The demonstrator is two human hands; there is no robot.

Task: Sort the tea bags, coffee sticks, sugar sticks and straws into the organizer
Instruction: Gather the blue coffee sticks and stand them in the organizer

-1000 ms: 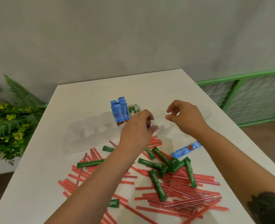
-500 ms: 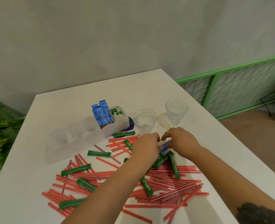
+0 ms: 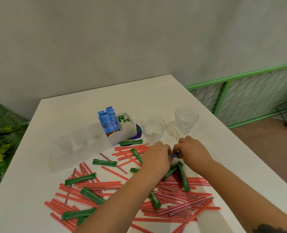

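Observation:
A white paper organizer [image 3: 122,137] stands mid-table with blue coffee sticks [image 3: 108,124] upright in its left part and green-and-white tea bags [image 3: 124,121] in the right. Red-striped wrapped straws [image 3: 178,206] and green sugar sticks [image 3: 90,195] lie scattered over the near table. My left hand [image 3: 157,157] and my right hand [image 3: 194,151] meet just in front of the glasses, both pinching one blue coffee stick [image 3: 175,155] between them; only a short piece of it shows.
Two clear glasses [image 3: 153,128] [image 3: 186,118] stand right of the organizer, close behind my hands. A purple round item [image 3: 138,131] peeks from behind the organizer. The white table [image 3: 72,115] ends at a green railing on the right and plants on the left.
Both hands came down from the glasses to the pile and took up the blue coffee stick. The camera view shifted, bringing the two glasses into sight.

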